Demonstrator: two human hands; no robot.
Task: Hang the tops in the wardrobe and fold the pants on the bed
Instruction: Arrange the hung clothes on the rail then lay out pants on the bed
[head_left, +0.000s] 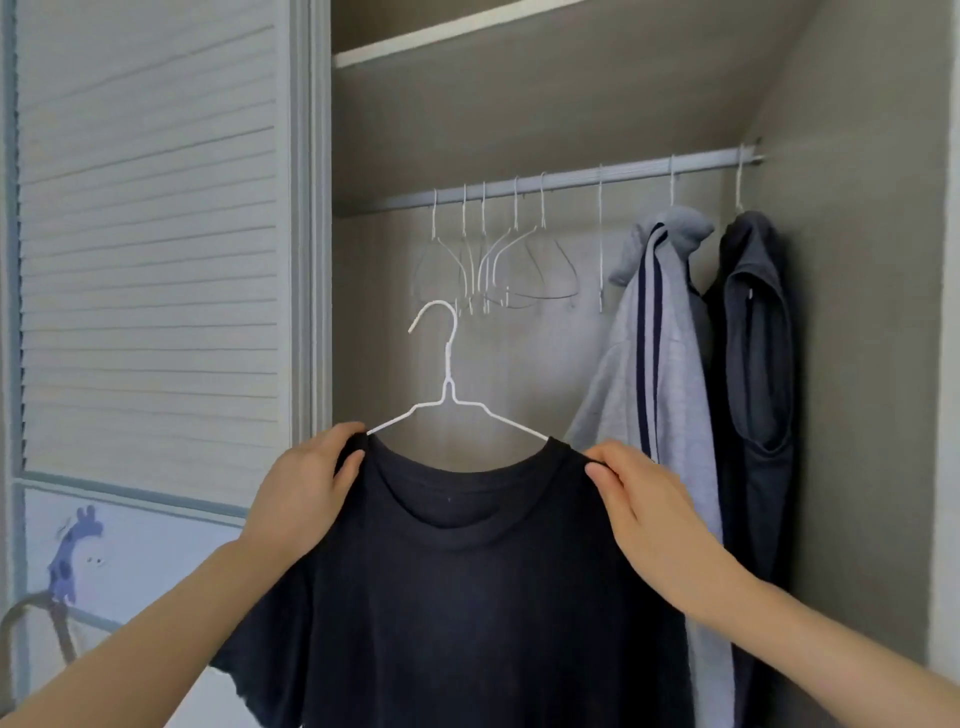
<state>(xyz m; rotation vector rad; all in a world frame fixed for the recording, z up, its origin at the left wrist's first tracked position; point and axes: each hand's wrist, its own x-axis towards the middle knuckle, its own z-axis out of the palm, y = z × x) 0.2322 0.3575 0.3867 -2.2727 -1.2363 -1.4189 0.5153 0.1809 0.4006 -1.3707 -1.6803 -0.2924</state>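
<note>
A dark navy T-shirt (467, 597) hangs on a white wire hanger (448, 384) held up in front of the open wardrobe. My left hand (306, 483) grips the shirt's left shoulder over the hanger's arm. My right hand (639, 493) pinches the right shoulder in the same way. The hanger's hook points up and left, below the wardrobe rail (571, 179) and apart from it.
Several bare wire hangers (493, 254) hang on the rail's left half. A grey top with dark stripes (654, 364) and a dark top (753, 364) hang at the right. A louvred door (150, 234) stands at the left, a shelf (441, 41) above.
</note>
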